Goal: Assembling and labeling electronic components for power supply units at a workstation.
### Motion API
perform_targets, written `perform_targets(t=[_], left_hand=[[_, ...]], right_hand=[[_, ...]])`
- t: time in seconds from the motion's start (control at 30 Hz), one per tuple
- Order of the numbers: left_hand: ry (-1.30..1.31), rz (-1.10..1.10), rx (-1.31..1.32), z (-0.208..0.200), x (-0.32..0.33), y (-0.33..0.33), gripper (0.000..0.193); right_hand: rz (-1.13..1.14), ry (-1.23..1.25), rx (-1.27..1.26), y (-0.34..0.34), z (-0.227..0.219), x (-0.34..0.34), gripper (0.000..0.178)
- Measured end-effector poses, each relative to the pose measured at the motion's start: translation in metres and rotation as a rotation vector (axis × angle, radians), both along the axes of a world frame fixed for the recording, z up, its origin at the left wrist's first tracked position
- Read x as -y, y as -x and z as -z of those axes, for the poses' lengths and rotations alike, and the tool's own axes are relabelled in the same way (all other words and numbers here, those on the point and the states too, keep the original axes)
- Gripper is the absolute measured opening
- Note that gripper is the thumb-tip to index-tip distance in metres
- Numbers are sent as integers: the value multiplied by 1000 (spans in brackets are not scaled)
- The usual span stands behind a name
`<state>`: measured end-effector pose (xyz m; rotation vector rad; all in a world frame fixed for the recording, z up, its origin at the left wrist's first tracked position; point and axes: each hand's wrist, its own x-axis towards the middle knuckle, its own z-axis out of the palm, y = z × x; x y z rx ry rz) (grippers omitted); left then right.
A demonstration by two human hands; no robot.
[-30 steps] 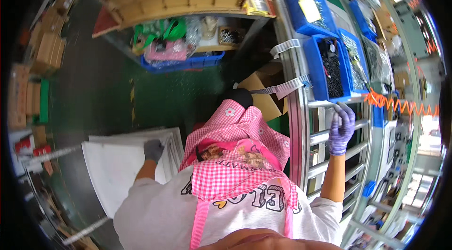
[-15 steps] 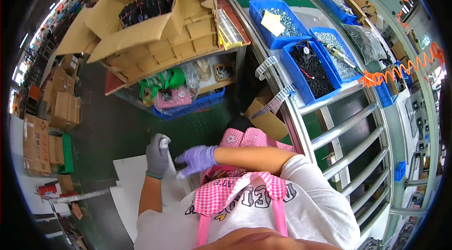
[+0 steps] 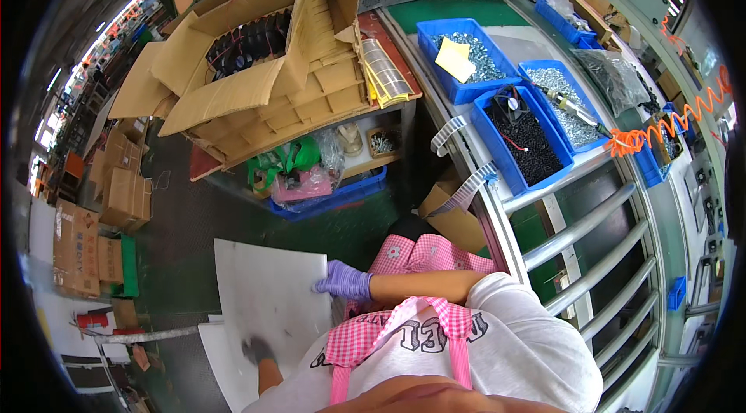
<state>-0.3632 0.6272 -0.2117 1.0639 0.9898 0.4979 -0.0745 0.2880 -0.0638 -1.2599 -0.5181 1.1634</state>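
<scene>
A light grey flat sheet (image 3: pixel 273 289) stands tilted at my left side. My right hand (image 3: pixel 342 281), in a purple glove, is closed on its right edge near the upper corner. My left hand (image 3: pixel 258 349), in a grey glove, is lower down against the sheet's face; motion blur smears its fingers. Behind the raised sheet and lower left, part of another pale sheet (image 3: pixel 214 362) shows.
A large open carton (image 3: pixel 264 114) of black parts sits on a table ahead. Blue bins (image 3: pixel 556 145) of screws and small black parts line the workbench at right, beside a metal roller conveyor (image 3: pixel 579 226). An orange coiled hose (image 3: pixel 660 129) hangs over it.
The grey sheet has come up into view, and my right hand has closed on its edge. My left hand has moved down and nearer to me. The view has shifted slightly.
</scene>
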Motion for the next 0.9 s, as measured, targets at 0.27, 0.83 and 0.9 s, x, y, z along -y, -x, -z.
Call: perform_targets(t=[0.27, 0.83, 0.9], left_hand=[[-104, -139, 143, -31, -7, 25, 46], [-325, -206, 548, -122, -38, 8, 59], [-286, -156, 588, -118, -25, -25, 60]], right_hand=[[-130, -135, 257, -8, -72, -8, 32], [-8, -544, 732, 9, -222, 73, 39], [49, -626, 609, 2, -233, 112, 40]])
